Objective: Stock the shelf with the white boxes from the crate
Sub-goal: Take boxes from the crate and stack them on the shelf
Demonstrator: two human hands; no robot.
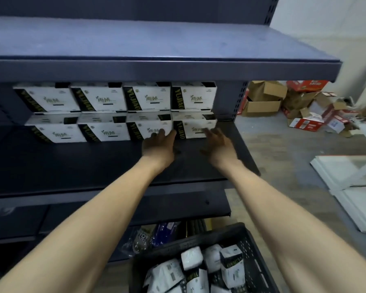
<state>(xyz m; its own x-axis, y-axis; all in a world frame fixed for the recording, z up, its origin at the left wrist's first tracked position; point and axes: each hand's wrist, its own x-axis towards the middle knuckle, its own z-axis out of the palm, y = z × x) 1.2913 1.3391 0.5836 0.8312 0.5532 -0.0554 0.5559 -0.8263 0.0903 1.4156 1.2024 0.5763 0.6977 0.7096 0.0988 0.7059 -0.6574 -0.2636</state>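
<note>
Eight boxes [118, 112] stand on the shelf [82, 163], four over four, set well back from its front edge. My left hand [156, 144] has its fingers [161, 132] straight against the face of the third box [150, 124] in the lower row. My right hand [218, 144] lies the same way on the end box [195, 125], fingers straight. Neither hand grips anything.

I take this step to be squaring up these two boxes, so here is how I would do it well:

- Push with flat fingers, not fingertips, so the thin card does not dent.
- Press low on each face and evenly with both hands, so neither box twists.
- Go gently. Each lower box carries another on top, and a shove could slide the upper one out of line.
- Stop once both faces line up with the two boxes to their left.
- Leave the end box close to the upright [240, 98] without jamming it there.

The crate [199, 235] sits below, near my right arm, with loose boxes [191, 258] jumbled in it. There is bare shelf in front of the row, so I judge plenty is left to stock.
</note>
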